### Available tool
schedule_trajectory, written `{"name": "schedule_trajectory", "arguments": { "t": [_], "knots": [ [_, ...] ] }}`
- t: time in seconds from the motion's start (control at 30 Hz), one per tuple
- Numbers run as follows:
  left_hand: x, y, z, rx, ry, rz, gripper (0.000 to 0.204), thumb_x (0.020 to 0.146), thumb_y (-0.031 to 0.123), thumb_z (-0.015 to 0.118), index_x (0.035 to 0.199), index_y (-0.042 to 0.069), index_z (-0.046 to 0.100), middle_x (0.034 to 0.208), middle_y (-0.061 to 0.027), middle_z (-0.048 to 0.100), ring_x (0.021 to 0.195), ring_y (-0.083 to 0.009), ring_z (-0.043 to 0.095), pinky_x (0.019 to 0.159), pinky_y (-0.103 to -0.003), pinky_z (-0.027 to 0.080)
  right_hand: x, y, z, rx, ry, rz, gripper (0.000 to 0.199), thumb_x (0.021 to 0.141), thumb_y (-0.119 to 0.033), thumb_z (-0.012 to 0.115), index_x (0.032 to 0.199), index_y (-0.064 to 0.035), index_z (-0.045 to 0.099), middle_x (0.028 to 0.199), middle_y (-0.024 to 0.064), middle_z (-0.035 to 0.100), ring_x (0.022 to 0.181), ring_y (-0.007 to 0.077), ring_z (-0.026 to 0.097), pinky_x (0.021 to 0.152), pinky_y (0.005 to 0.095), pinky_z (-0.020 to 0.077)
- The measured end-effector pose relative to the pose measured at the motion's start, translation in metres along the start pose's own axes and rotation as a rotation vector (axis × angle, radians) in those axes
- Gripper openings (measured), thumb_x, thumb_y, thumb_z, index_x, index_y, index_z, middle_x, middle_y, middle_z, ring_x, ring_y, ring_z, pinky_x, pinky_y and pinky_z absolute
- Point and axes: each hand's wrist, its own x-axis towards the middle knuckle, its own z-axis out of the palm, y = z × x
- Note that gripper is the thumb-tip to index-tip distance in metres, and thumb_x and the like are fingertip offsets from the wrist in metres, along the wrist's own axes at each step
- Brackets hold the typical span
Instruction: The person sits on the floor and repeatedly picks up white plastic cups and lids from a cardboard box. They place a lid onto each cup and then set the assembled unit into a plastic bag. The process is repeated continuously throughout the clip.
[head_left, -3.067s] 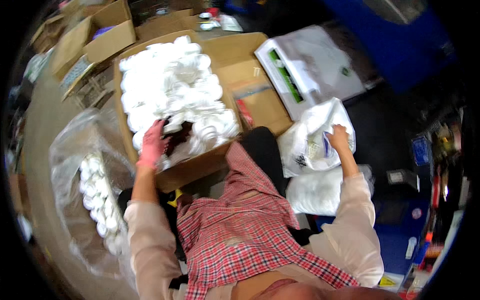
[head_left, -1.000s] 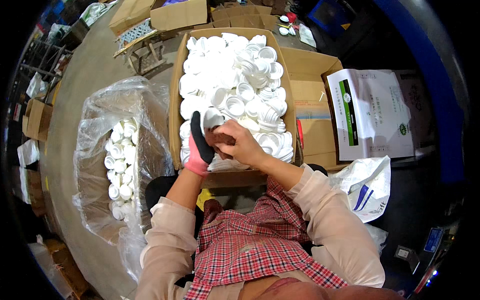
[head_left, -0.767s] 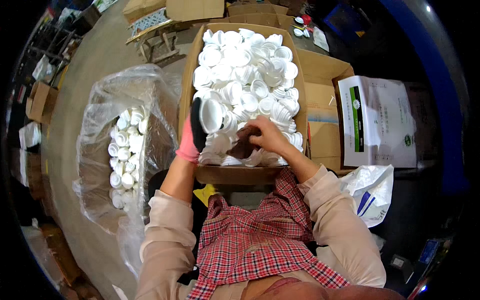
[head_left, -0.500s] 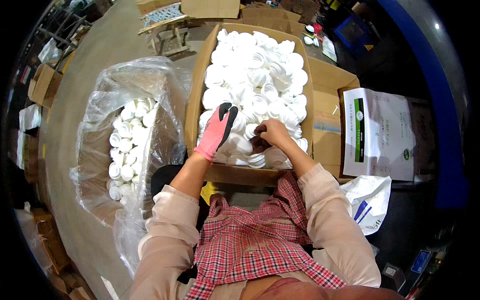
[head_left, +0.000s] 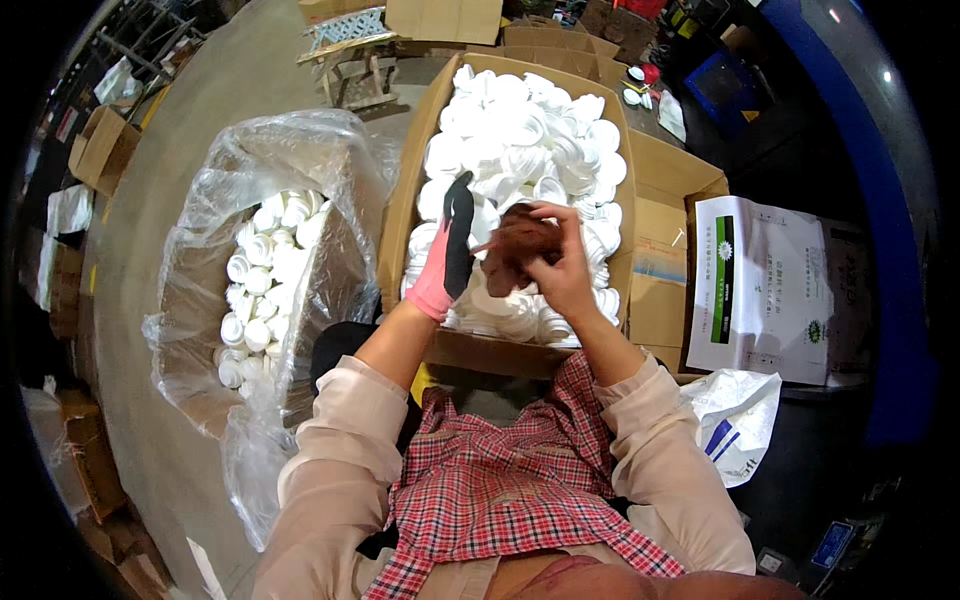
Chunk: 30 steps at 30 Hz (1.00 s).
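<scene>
A large cardboard box in front of me is heaped with white round plastic lids. Over its near half is my left hand, in a pink glove with a black palm. Its fingers stretch out flat, palm toward the right, beside a white lid. My bare right hand is close on the right, forefinger and thumb curled around a dark brown patch. Whether that patch is shaded fingers or something held, I cannot tell. To the left, a box lined with clear plastic contains more white round pieces.
On the right lie a cardboard flap, a printed white carton and a crumpled white bag. A small wooden stand is beyond the boxes. More cardboard boxes line the far left of the floor.
My left hand has straightened its fingers and turned its palm to the right. My right hand has risen slightly and opened its forefinger away from the thumb. The view has shifted a little.
</scene>
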Motion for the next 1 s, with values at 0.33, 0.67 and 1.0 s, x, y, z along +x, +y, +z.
{"name": "schedule_trajectory", "arguments": {
  "t": [0.33,0.67,1.0],
  "knots": [
    [0.008,0.011,0.001,-0.663,-0.117,-0.432,0.073,0.097,0.065,0.028,0.126,0.001,0.051,0.106,-0.0103,0.064,0.095,-0.0207,0.064,0.086,-0.031,0.052,-0.008,0.006,-0.024,-0.727,-0.133,-0.396,0.035,0.066,0.004,0.068,0.1,-0.007,0.066,0.106,0.0113,0.06,0.095,0.0314,0.058,0.083,0.0378,0.0485],
    [-0.01,0.021,0.037,0.143,-0.088,0.014,0.042,0.104,0.033,0.036,0.125,-0.001,0.052,0.116,-0.0099,0.059,0.105,-0.0177,0.056,0.093,-0.031,0.043,-0.002,0.019,-0.025,-0.6,0.112,-0.257,0.043,0.067,0.004,0.067,0.109,0.0,0.061,0.104,0.0154,0.058,0.095,0.0356,0.057,0.084,0.0375,0.0477],
    [0.014,0.019,-0.023,-0.916,-0.093,-0.096,0.06,0.096,0.043,0.045,0.138,0.0,0.038,0.137,-0.021,0.046,0.124,-0.0375,0.048,0.103,-0.052,0.041,0.01,0.089,-0.076,-0.753,-0.088,0.287,0.076,0.085,-0.038,0.07,0.144,-0.0061,0.036,0.148,0.0209,0.034,0.138,0.0341,0.031,0.112,0.0418,0.0285]
  ]
}}
